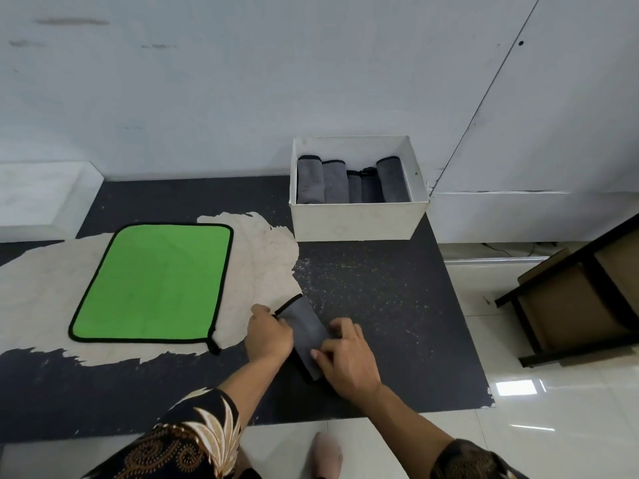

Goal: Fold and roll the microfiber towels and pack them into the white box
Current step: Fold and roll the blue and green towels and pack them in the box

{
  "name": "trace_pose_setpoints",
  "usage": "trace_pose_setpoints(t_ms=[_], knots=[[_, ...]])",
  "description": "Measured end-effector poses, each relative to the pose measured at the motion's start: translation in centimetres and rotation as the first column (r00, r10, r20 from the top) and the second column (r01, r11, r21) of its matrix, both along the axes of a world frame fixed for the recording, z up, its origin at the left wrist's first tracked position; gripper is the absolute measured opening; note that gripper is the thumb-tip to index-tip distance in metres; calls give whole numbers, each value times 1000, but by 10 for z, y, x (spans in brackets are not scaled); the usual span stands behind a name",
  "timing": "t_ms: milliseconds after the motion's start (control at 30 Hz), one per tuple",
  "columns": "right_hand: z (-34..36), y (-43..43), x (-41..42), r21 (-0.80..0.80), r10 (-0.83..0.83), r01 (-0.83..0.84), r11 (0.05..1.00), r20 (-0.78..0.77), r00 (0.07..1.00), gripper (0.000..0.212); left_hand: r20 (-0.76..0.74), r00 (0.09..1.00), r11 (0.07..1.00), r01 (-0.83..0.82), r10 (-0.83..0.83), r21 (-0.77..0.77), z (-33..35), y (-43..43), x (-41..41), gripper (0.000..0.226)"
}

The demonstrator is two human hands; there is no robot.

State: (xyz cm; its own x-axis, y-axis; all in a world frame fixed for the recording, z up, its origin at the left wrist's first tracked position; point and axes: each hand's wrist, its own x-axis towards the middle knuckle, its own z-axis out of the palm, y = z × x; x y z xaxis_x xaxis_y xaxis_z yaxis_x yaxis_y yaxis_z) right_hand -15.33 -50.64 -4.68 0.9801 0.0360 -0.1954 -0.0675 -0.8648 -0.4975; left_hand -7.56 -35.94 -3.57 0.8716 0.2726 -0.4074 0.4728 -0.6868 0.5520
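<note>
A dark worktop [380, 305], scratched and worn to a pale patch on its left part, stands against a white wall. Near its front edge lies a grey towel [306, 328], folded into a narrow long strip that runs slanted from the far left to the near right. It has a black trim at its far end, and its near end looks thicker, but I cannot tell if it is rolled there. Both hands hold it: the left hand [268, 335] grips the far left edge with curled fingers, and the right hand [349, 361] clamps the near right side, thumb on top. To the left a green towel [152, 281] with a black border lies flat and open on the pale patch. At the back, near the wall, is the white box [356, 221], and several rolled grey towels [335, 181] lie in it side by side. On the tiled floor at the right is a dark-framed shelf [584, 299].
</note>
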Motion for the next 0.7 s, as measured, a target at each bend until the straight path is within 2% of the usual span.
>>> trace_pose_setpoints(t_ms=[67, 100, 200, 233, 300, 367, 433, 533, 633, 700], knots=[[7, 7, 14, 99, -152, 161, 982, -99, 983, 16, -9, 1000, 1000, 9, -9, 2, 0, 3, -4, 20], [11, 10, 22, 107, -202, 217, 970, -136, 970, 18, -23, 999, 999, 34, -34, 4, -1, 4, -6, 20], [16, 17, 42, 99, -279, 320, 942, -294, 914, 48, -57, 988, 989, 145, -146, -7, -3, 5, -10, 29], [17, 20, 47, 87, -292, 341, 936, -351, 890, 53, -59, 983, 985, 173, -173, -17, -3, 6, -10, 31], [16, 24, 55, 88, -285, 352, 932, -422, 861, 47, -67, 976, 978, 202, -205, -43, -5, 8, -9, 32], [14, 28, 58, 162, -274, 385, 909, -466, 842, 37, -73, 974, 975, 212, -217, -63, -3, 12, -7, 27], [15, 34, 61, 302, -294, 494, 816, -518, 803, 39, -63, 976, 974, 200, -208, -110, -1, 17, -2, 23], [30, 41, 65, 482, -308, 626, 613, -584, 751, 47, -50, 980, 950, 173, -193, -260, 4, 26, 10, 28], [49, 47, 73, 569, -300, 640, 516, -580, 757, 45, 17, 982, 908, 182, -190, -377, 17, 33, 24, 27], [61, 54, 81, 647, -319, 633, 426, -547, 774, 46, 98, 978, 897, 207, -183, -391, 32, 37, 36, 24]])
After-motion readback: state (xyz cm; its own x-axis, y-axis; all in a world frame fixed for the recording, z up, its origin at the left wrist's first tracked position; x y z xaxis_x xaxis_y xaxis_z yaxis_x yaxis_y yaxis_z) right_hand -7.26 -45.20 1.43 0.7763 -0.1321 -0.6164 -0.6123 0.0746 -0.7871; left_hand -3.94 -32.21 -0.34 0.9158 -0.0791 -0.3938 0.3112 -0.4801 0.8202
